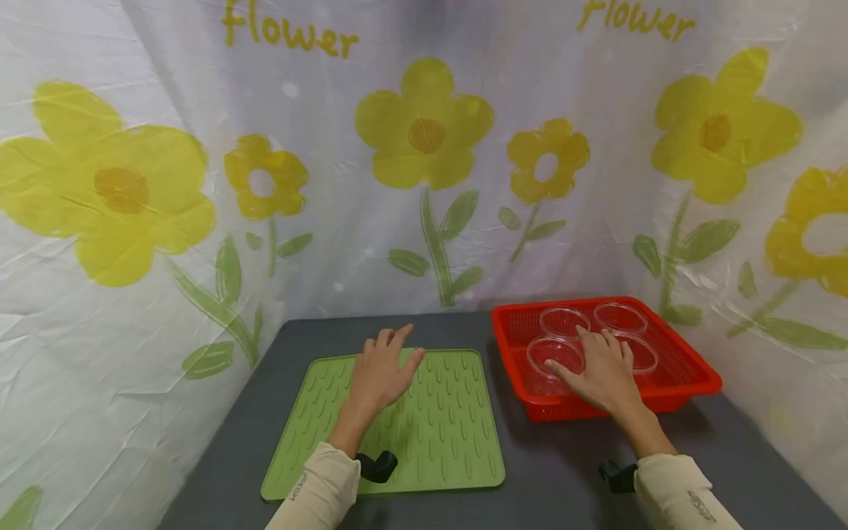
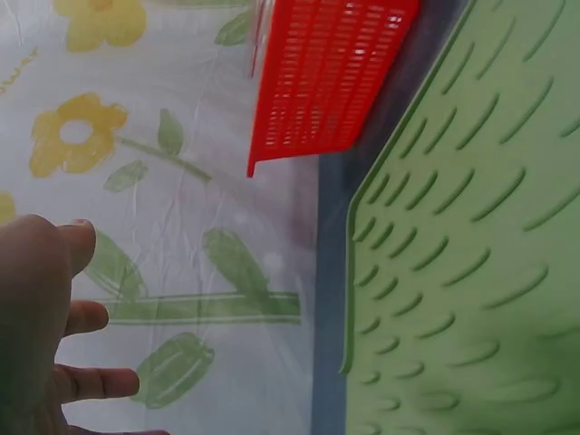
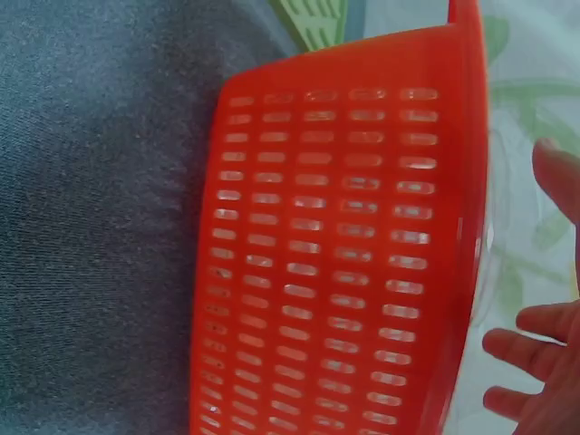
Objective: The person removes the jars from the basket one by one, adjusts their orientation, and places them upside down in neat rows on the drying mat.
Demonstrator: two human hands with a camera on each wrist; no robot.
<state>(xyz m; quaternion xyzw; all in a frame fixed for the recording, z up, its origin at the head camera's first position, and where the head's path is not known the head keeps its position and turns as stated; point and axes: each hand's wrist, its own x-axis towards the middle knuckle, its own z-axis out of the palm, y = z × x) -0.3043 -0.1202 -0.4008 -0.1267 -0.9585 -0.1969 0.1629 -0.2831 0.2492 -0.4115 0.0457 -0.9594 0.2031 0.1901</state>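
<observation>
My left hand (image 1: 383,370) hovers above the green drying mat (image 1: 444,434) with its fingers spread and nothing in them. Over the front part of the red plastic basket (image 1: 702,379), my right hand (image 1: 604,370) reaches out, fingers apart and thumb out to the side. Several clear round petri dishes (image 1: 555,355) stand in the basket. The right hand overlaps the two nearer dishes in the head view and partly hides one of them. In the right wrist view, its fingers (image 3: 544,349) show past the basket rim, holding nothing.
Both the mat and the basket are on a dark grey tabletop (image 1: 523,471), mat at left, basket at right. A white curtain (image 1: 331,243) with painted yellow flowers encloses the table at the back and sides.
</observation>
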